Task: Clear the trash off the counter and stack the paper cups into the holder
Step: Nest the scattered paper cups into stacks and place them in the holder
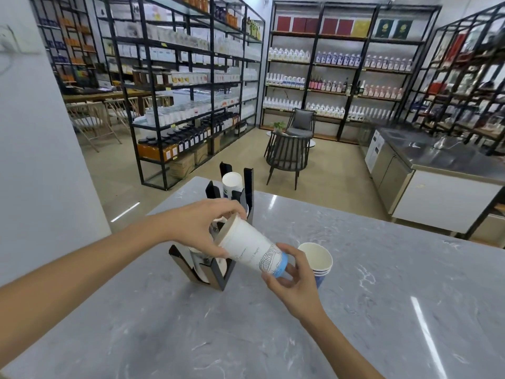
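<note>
A white paper cup [252,246] with a blue base band and a line drawing lies tilted above the counter, held at both ends. My left hand [203,227] grips its open rim, next to the black cup holder [218,272]. My right hand [291,279] grips its blue base. The holder stands on the grey marble counter [355,310] and has several slots; an upside-down white cup stack [232,184] sits in the far slot. More cups in the near slots are partly hidden by my left hand. A short stack of blue cups [318,262] stands upright just right of my right hand.
The counter's far edge runs behind the holder, with shop floor beyond. Black metal shelving full of bottles and jars lines the room. Two dark chairs [289,154] stand past the counter. A stainless steel work counter [437,160] is at the right.
</note>
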The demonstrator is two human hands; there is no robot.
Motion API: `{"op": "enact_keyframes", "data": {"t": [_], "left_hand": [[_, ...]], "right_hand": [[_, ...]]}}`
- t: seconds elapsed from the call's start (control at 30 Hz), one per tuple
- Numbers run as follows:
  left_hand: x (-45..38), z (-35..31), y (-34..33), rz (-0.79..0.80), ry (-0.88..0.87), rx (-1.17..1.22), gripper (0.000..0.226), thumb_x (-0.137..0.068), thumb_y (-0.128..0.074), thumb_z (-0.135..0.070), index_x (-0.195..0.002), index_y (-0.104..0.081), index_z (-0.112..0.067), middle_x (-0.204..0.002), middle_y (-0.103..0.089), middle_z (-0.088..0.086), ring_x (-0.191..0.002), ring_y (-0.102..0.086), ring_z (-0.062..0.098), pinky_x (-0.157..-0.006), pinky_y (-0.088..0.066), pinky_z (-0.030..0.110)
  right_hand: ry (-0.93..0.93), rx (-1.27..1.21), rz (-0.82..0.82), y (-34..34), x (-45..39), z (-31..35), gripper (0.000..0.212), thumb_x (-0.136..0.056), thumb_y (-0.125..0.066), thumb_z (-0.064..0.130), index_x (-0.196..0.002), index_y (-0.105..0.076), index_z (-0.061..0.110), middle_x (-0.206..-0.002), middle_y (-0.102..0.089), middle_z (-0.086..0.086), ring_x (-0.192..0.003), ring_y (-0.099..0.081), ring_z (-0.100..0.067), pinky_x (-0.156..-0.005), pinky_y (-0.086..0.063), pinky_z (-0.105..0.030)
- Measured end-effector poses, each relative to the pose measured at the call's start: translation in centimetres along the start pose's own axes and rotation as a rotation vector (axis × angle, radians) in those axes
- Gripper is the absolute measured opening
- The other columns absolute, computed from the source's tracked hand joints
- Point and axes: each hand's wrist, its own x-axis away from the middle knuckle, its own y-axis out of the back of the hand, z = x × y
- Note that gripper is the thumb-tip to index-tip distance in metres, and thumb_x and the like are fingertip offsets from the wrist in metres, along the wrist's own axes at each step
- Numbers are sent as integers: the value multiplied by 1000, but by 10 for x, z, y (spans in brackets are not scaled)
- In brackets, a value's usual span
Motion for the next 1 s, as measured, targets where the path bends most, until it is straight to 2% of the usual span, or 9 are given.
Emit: {"op": "enact_keyframes", "data": {"t": [0.1,0.23,0.4,0.53,0.6,0.77,0.87,1.0], "left_hand": [[-7,9,8,-7,-12,-84,75,-66,-88,-46,-129,-50,-42,-126,-53,-21,-120,-51,2,-100,-51,37],[-12,26,10,-95,11,-50,80,-66,-91,-40,-136,-54,-32,-127,-57,-15,-119,-52,2,-103,-47,31],[-17,50,7,-200,120,53,80,-63,-95,-36,-131,-53,-29,-127,-58,-12,-119,-55,8,-101,-51,38],[-24,70,11,-267,159,125,83,-60,-96,-38,-130,-52,-29,-126,-58,-13,-119,-57,9,-101,-53,43],[-29,80,12,-285,160,147,87,-61,-95,-41,-134,-50,-29,-129,-59,-13,-121,-57,9,-102,-53,43],[-38,102,3,-279,194,190,91,-61,-93,-50,-137,-47,-35,-128,-59,-22,-117,-57,-5,-99,-53,30],[-40,113,-5,-282,222,225,91,-60,-94,-52,-136,-47,-35,-127,-60,-22,-114,-57,-11,-95,-51,20],[-38,126,-16,-264,242,269,86,-60,-92,-53,-133,-48,-37,-127,-63,-22,-114,-60,-6,-95,-54,23]], "right_hand": [[89,0,-26,0,-17,12,67,-71,-88,27,-131,-56,27,-134,-55,0,-125,-62,-20,-76,-65,-37],[132,-3,-39,0,-44,23,71,-74,-87,30,-136,-53,30,-140,-52,3,-128,-60,-21,-79,-65,-39],[200,-65,-36,-10,-82,43,70,-80,-86,19,-140,-51,30,-138,-57,4,-125,-62,-24,-87,-63,-37],[299,-33,7,-26,-115,65,61,-82,-85,16,-134,-56,25,-136,-59,-2,-127,-61,-24,-87,-63,-35],[357,-1,25,-35,-130,75,60,-82,-85,17,-134,-57,25,-135,-59,1,-126,-60,-22,-86,-63,-31],[509,110,92,-52,-162,81,53,-82,-85,16,-131,-62,19,-135,-56,7,-126,-59,-22,-80,-64,-31],[522,160,126,-61,-171,75,44,-83,-83,14,-124,-68,17,-137,-56,5,-128,-58,-19,-78,-64,-33],[478,196,155,-70,-175,67,34,-84,-82,14,-117,-74,18,-138,-56,1,-122,-61,-17,-75,-65,-34]]}}
